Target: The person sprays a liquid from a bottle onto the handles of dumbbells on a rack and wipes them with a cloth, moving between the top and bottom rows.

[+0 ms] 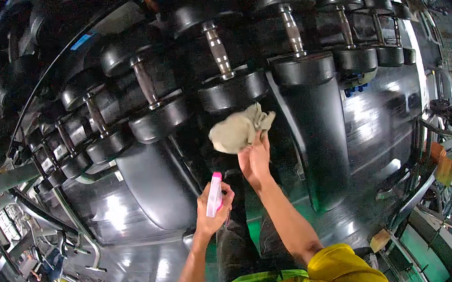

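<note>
My left hand (209,207) is wrapped round a spray bottle with a white and pink head (215,194), its pink tip pointing up. Bunched in my right hand (256,157) is a pale cloth (239,130), held just below the near end of a black dumbbell (233,90) with a metal handle. The cloth hides most of my right fingertips. Whether the cloth touches the dumbbell, I cannot tell.
Several more black dumbbells (161,118) line the rack on both sides. Padded black benches stand at left (158,185) and right (324,144) below it. Gym machine frames (77,230) fill the lower left, with more equipment at right.
</note>
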